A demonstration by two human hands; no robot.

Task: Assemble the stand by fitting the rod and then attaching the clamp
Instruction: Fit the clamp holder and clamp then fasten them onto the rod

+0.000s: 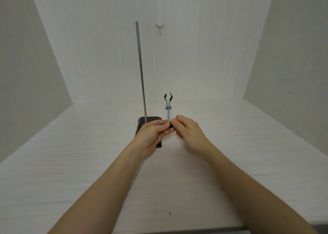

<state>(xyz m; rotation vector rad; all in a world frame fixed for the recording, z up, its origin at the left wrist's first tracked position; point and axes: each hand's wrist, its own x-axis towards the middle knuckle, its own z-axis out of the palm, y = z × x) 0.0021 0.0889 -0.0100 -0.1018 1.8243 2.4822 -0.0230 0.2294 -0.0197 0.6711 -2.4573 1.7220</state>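
A long steel rod (141,70) stands upright in a black base (150,119) on the white table. Just right of the rod, both hands hold a clamp (168,107) upright, its black-tipped jaws spread at the top and its silver shaft pointing down. My left hand (152,137) pinches a blue and black fitting at the shaft's lower end, covering most of the base. My right hand (189,129) pinches the same black fitting from the right side. The shaft's tip pokes out below the fingers.
The white table (71,162) runs to a front edge at the bottom of the view. White walls enclose it on three sides. A white hook (160,25) is stuck on the back wall, right of the rod's top. A small dark mark (169,213) lies near the front.
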